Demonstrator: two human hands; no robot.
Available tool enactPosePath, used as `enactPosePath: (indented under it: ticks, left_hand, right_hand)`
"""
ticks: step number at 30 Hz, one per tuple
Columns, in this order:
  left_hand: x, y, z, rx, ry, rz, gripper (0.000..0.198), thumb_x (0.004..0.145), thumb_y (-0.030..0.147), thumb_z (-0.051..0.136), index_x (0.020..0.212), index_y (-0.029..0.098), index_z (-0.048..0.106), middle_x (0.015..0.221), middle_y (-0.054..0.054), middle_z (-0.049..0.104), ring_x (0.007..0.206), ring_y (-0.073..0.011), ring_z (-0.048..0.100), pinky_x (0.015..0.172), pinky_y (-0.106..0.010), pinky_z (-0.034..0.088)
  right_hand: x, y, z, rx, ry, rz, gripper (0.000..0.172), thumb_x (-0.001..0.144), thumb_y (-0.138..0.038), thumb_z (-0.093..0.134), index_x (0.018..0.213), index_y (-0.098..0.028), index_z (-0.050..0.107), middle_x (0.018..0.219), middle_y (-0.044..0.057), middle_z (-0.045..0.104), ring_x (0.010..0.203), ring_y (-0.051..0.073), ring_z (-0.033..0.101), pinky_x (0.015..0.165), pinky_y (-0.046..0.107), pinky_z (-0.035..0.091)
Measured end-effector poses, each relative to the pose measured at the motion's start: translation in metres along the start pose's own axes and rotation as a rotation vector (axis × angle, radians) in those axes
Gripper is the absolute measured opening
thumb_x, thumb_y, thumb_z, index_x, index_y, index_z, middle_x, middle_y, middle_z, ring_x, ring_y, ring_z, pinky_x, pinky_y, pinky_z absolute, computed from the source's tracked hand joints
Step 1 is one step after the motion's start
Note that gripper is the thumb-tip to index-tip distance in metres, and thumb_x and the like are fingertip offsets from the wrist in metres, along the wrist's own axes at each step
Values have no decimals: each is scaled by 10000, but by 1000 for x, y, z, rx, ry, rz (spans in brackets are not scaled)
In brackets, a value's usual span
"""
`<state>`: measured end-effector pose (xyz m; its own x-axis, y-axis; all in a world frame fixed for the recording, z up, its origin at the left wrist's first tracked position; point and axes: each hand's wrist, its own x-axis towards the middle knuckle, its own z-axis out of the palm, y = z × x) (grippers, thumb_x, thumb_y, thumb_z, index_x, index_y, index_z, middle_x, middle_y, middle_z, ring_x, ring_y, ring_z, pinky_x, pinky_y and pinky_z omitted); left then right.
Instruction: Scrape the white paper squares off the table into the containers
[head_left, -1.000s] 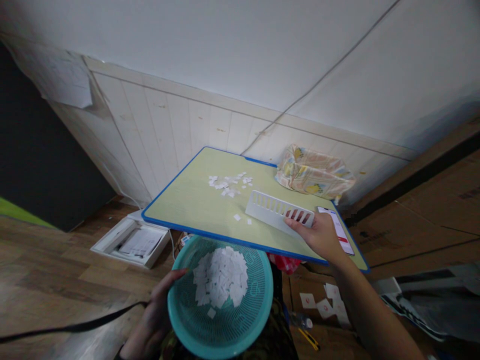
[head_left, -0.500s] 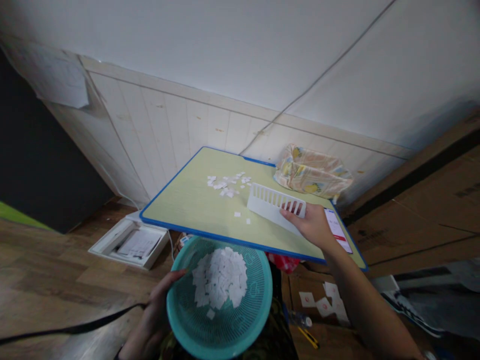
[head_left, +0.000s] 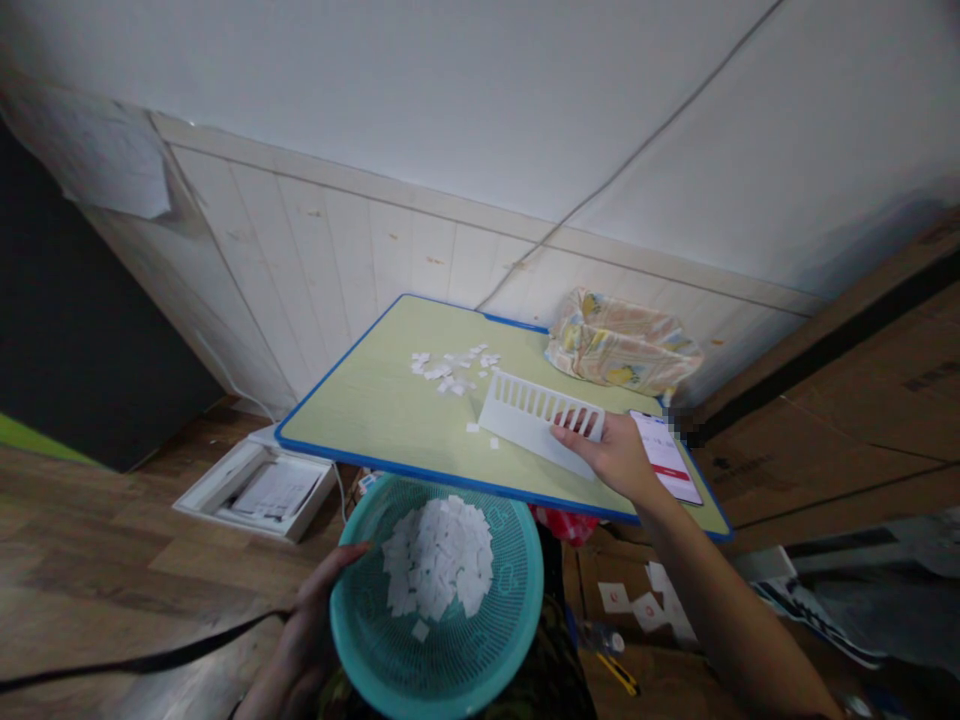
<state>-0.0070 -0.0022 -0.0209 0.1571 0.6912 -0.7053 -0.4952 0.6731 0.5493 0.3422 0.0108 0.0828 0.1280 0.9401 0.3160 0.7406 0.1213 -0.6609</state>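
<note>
My left hand (head_left: 319, 600) grips the left rim of a teal plastic basket (head_left: 517, 620), which sits at my lap below the table's front edge. A heap of small white paper squares (head_left: 439, 555) lies inside it. My right hand (head_left: 604, 450) is closed around the right end of a white slotted plastic tray (head_left: 521, 420), tilted low over the table; its fingers show through the slots. To the left of the slotted tray, more paper pieces (head_left: 454, 370) lie scattered on the table (head_left: 360, 400), with a couple of loose squares nearer the front edge.
Behind my right hand stands a cloth-lined basket (head_left: 622, 345). A phone (head_left: 667, 460) rests at the table's right end. On the floor are an open white box (head_left: 259, 490) at left, and paper cards (head_left: 649, 610) and a yellow cutter (head_left: 619, 673) at right. Cardboard (head_left: 847, 420) stands at right.
My right hand has moved the slotted tray slightly left, uncovering more of the phone. The left hand and the teal basket keep nearly the same place.
</note>
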Motion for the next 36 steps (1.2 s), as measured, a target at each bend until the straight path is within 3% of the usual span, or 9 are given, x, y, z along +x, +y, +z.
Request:
enactPosePath:
  ticks: [9,16,20,26,32,36]
  left_hand:
    - [3,-1,-1,12,11,10,139,812,95,615,715,123,711,613,-88,779,563,-260,741,621,-380,627]
    - [5,-4,-8,5,-25,1,84,807,135,642,812,119,725,699,-98,802,733,-296,768,708,-400,627]
    - [4,-2,-5,1,0,-5,91,782,109,647,814,105,732,649,-102,789,687,-307,764,641,-394,629]
    - [2,-1,-3,-3,-8,34,98,770,83,646,706,122,708,593,-81,765,538,-255,728,548,-347,610]
    - [2,-1,-3,15,-10,-8,79,773,112,650,752,135,723,631,-83,784,642,-289,756,668,-395,626]
    - [0,-1,-2,-4,-5,-17,78,764,107,656,779,128,729,631,-83,786,655,-296,759,688,-401,623]
  right_hand:
    - [1,9,-2,18,77,40,300,801,-443,676,882,-164,754,830,70,771,726,243,716,637,329,548]
    - [6,18,-3,-28,76,16,308,801,-456,668,883,-173,755,835,67,773,722,242,716,629,325,543]
    - [10,26,-7,-38,105,43,326,793,-463,673,896,-163,749,821,67,769,716,240,711,621,317,535]
    - [6,23,-9,-24,148,33,307,791,-450,685,891,-168,753,826,62,768,734,242,715,659,321,537]
    - [-1,15,-2,-42,32,14,311,823,-457,647,885,-175,762,807,59,770,695,241,706,619,328,533]
    - [4,26,-2,-40,83,24,311,817,-446,655,918,-172,761,854,64,775,743,247,717,648,327,539]
